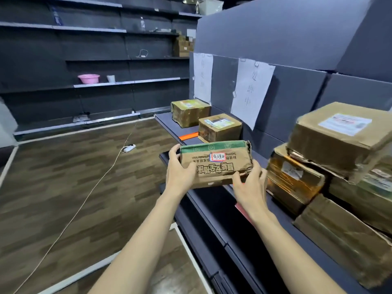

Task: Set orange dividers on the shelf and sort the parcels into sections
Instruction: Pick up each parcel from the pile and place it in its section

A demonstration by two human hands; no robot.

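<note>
**Flat parcel carried toward its section**

Both hands, left hand (180, 170) and right hand (251, 183), clasped the flat parcel (215, 163) above the shelf (214, 200) front edge. It would go best set level, clear of the orange divider (187, 136).

The held parcel (215, 164) bears upside-down print: large Chinese characters, smaller ones, and an English line of which "Technology" and "future" can be made out. A red-bordered sticker (218, 157) on it carries handwritten Chinese characters. Two paper sheets (251, 90) taped to the shelf back show faint handwritten Chinese, with "中" legible. The other parcels' labels are unreadable.
</note>
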